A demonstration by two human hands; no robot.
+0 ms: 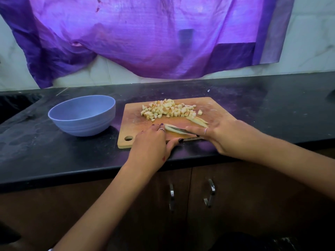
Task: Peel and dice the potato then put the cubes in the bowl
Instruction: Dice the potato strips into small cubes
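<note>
Pinning one potato strip (172,130) against the cutting board (137,122), the left hand (151,140) has its fingers curled down over the strip's left end, thumb stretched out along the board's near edge. The right hand (220,132) lies to the right with fingers curled round the knife (183,130); its handle is hidden under the fingers, and only part of the blade shows, running leftward and a little toward the far edge, lying along the held strip. That strip's long axis runs left to right, nearly parallel to the board's near edge, its pointed left tip by the left fingertips. A second cluster of potato strips (197,120), about two or three, overlapping so the count is unsure, lies just beyond the right fingers, long axes slanting from far left to near right. Beyond both, along the board's far edge, sits one heap of potato cubes (168,110), several dozen, too many and too piled to count; one cube rests slightly apart at the heap's right end. The single board has one round hanging hole at its near-left corner and lies close to the near edge of the black desk (253,105). One blue bowl (82,115) stands upright on the desk, left of the board and apart from it. Two metal handles (210,192) show on the cabinet doors below, and a purple cloth (145,37) hangs on the wall behind.
</note>
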